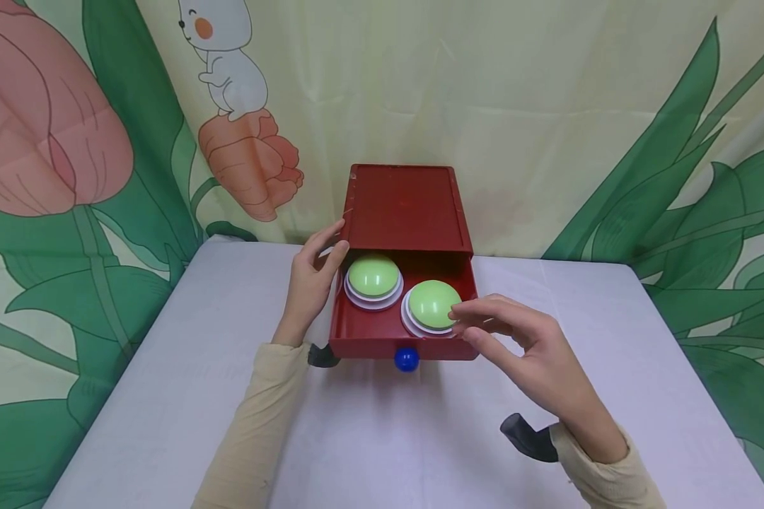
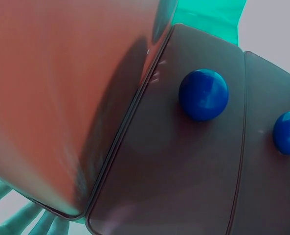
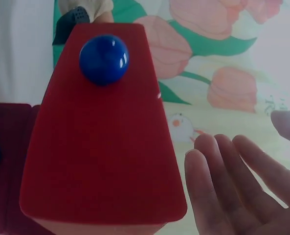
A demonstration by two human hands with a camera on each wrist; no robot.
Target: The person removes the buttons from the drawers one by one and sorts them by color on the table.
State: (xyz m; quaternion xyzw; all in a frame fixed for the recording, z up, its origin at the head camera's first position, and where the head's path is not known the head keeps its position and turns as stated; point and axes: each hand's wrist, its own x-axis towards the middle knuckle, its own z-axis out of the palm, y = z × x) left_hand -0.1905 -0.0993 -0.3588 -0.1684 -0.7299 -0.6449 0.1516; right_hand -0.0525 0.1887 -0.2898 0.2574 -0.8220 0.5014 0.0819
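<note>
A dark red drawer box (image 1: 407,205) stands on the table with its top drawer (image 1: 363,346) pulled out, a blue knob (image 1: 407,359) on the drawer's front. Two round push buttons, each a light green dome on a white base, lie inside: one at the back left (image 1: 373,276), the other at the front right (image 1: 431,304). My left hand (image 1: 312,276) rests along the box's left side, fingers extended. Over the drawer's right front corner hovers my right hand (image 1: 522,339), fingers loosely bent and holding nothing. Its fingertips overlap the right button's edge in the head view; contact cannot be told.
Below the pulled-out drawer are closed drawers with blue knobs (image 2: 204,95). A white cloth covers the table (image 1: 229,297). Behind it hangs a printed curtain (image 1: 509,141) with tulips, leaves and a rabbit. Dark camera mounts (image 1: 530,438) sit at both wrists.
</note>
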